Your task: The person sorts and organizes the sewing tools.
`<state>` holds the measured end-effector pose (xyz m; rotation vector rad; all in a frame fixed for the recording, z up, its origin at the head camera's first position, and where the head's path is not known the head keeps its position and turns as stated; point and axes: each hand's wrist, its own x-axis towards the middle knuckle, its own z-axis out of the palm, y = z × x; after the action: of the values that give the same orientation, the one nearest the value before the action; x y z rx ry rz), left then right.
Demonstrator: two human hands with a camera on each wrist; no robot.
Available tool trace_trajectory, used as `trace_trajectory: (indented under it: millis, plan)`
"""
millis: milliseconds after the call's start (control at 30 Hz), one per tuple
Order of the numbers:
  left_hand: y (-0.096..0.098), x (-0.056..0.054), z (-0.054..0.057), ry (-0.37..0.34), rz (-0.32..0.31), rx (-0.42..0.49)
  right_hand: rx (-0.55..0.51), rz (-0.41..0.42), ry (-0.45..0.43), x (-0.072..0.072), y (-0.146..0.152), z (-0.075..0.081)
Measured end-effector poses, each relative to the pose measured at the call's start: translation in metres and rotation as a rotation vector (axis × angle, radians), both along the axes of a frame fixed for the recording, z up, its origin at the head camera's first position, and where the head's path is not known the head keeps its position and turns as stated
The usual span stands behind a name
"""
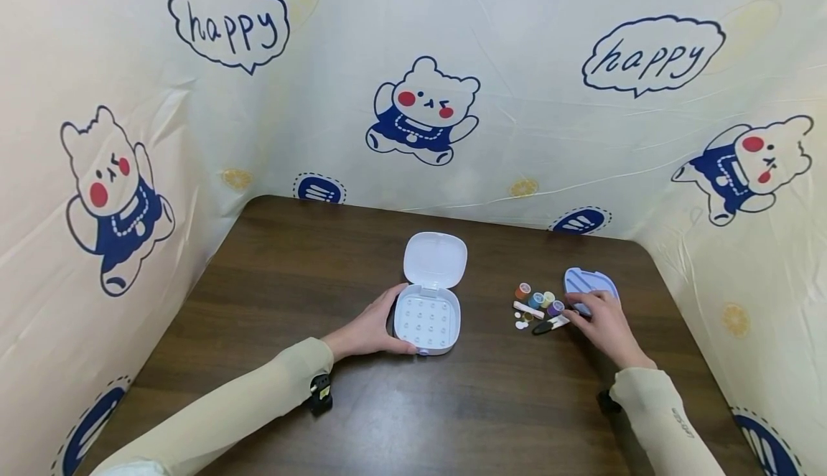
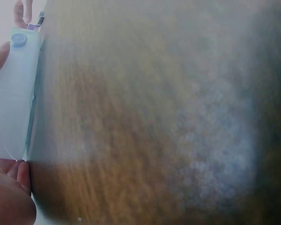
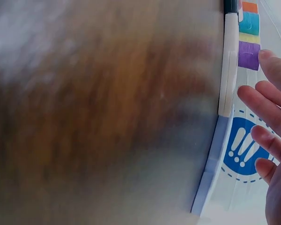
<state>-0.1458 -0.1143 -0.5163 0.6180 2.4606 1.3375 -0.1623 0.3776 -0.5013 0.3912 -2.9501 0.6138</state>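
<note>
The white box [image 1: 427, 352] stands near the middle of the table [image 1: 310, 268], and its lid [image 1: 436, 259] is already turned back to the far side. Inside the box only rows of small bumps show. The coloured spools, with the purple spool [image 1: 555, 309] nearest, the white stick [image 1: 528, 310] and the black-tipped tool [image 1: 548, 326] lie outside, to the right of the box. The lavender tray [image 1: 589, 280] lies farther right, also outside.

The left hand [image 1: 371, 327] grips the box from its left side, with the thumb at the near corner. The right hand [image 1: 604, 322] reaches over the near part of the lavender tray; its fingers are loosely bent and spread, seemingly holding nothing. Whether a fingertip touches the tray, I cannot tell surely.
</note>
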Motion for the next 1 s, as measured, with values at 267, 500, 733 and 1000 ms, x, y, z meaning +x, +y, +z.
trace_trajectory:
  millis: [267, 500, 733, 1000]
  plan:
    - [0.0002, 0.0005, 0.0003, -0.006, -0.003, 0.000, 0.001, -0.024, -0.040, -0.0013, -0.0063, -0.0010]
    - [0.0004, 0.0009, 0.0017, -0.004, 0.001, 0.001, -0.015, -0.027, -0.040, -0.0016, -0.0077, 0.0008]
    - [0.0004, 0.0004, 0.0021, -0.002, 0.004, -0.009, -0.022, -0.018, -0.046, -0.0020, -0.0088, 0.0006]
    - [0.0004, -0.0009, 0.0008, -0.008, 0.001, -0.013, -0.037, -0.001, -0.013, -0.0013, -0.0098, -0.0004]
